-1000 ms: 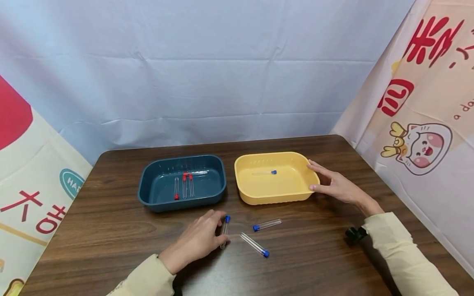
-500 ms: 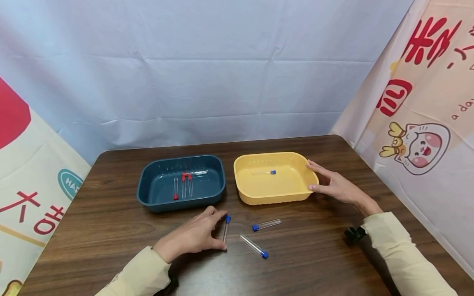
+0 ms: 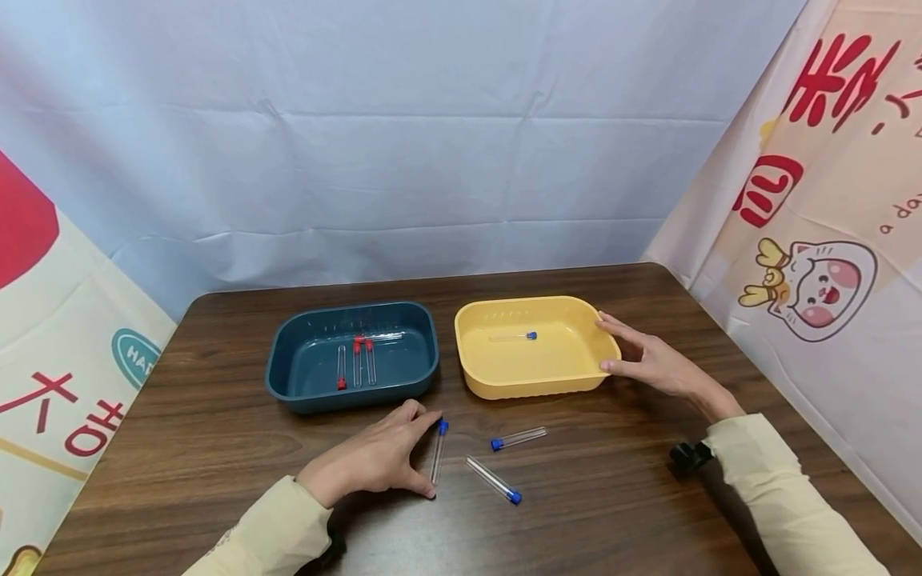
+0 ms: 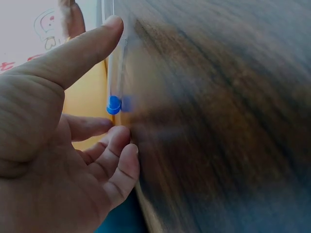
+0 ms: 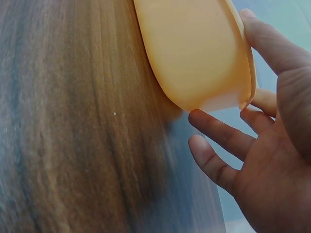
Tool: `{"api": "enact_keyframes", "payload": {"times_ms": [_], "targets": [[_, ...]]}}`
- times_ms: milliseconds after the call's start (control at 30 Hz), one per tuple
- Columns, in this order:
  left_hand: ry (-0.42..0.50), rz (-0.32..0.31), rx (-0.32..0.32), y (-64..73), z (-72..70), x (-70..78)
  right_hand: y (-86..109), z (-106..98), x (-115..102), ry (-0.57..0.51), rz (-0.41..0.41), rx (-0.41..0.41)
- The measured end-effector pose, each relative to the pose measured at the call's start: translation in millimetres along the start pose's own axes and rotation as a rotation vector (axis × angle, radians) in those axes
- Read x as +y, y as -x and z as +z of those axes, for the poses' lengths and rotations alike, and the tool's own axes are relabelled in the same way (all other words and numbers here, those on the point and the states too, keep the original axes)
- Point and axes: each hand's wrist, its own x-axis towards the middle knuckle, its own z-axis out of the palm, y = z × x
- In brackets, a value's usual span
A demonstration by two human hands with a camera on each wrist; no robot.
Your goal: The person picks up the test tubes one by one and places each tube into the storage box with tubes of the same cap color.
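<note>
A clear test tube with a blue cap (image 3: 442, 427) lies on the table beside my left hand (image 3: 374, 454). In the left wrist view, that hand's thumb (image 4: 99, 42) crosses in front of the tube, and its fingertips stay close to the blue cap (image 4: 114, 105). Thumb and index finger are spread, one near each end of the tube. My right hand (image 3: 659, 362) holds the right end of the yellow tray (image 3: 539, 389), thumb and fingers spanning its rim. One blue-capped tube (image 3: 531, 336) lies inside that tray.
Two more blue-capped tubes, one angled (image 3: 493, 480) and one nearly level (image 3: 522, 438), rest on the brown table (image 3: 591, 520). A dark blue tray (image 3: 288, 396) with several red-capped tubes (image 3: 358, 360) stands left of the yellow one. White cloth (image 3: 403, 176) hangs behind.
My left hand has shifted slightly left, and its thumb has moved towards me, widening its gap to the index finger. The right hand keeps its place on the yellow tray.
</note>
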Motion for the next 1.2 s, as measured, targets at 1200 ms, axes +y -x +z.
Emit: {"api": "enact_keyframes", "payload": {"times_ms": [1200], "targets": [[-0.004, 0.074, 0.047, -9.4, -6.2, 6.7, 0.4, 0, -1, 0.01, 0.003, 0.001]]}}
